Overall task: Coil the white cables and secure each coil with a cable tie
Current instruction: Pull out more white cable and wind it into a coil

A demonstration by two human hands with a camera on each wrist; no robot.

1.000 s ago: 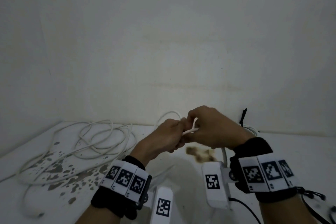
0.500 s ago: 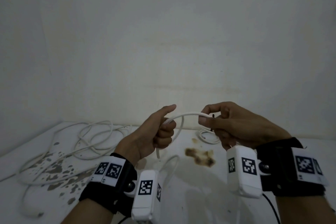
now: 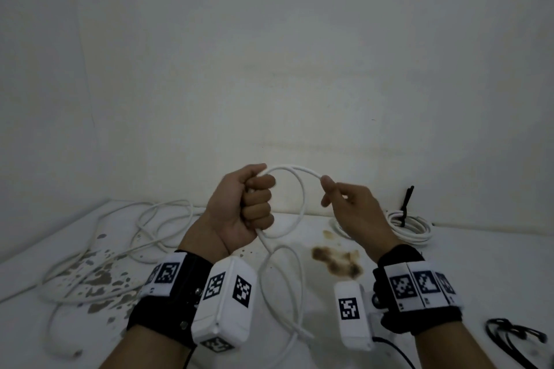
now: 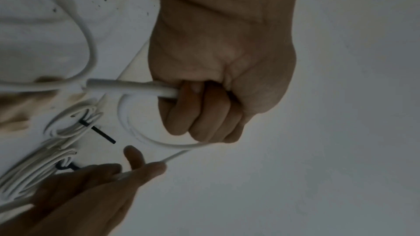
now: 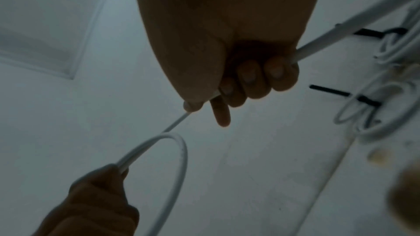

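Nearest, at about 6 o'clock in the head view, slack of the white cable (image 3: 281, 293) lies looped on the counter (image 3: 467, 272) between the two wrists, and a bunch of black ties (image 3: 509, 335) lies at 4 o'clock by the right wrist. Above the slack, the left hand (image 3: 242, 207) is raised off the counter in a fist, its grip wrapped tightly round the white cable, which leaves the fist at top and bottom and forms one round loop beside the knuckles; the left wrist view shows a thick end of the cable sticking out from under the curled fingers (image 4: 200, 114). From the top of the fist the cable arcs over toward 1 o'clock to the right hand (image 3: 353, 213), whose grip is narrow, thumb and fingers pinching the cable with the index finger pointing loosely out. A brown stain (image 3: 335, 260) marks the counter just below the hands. Farther off at 9 o'clock a loose cable (image 3: 150, 228) sprawls over grey speckles. At 2 o'clock, near the wall (image 3: 299, 69), a tied coil (image 3: 410, 226) rests with a black cable tie (image 3: 406, 201) sticking up from it; the wrist views show a second bundled coil (image 4: 29, 173) beside it.
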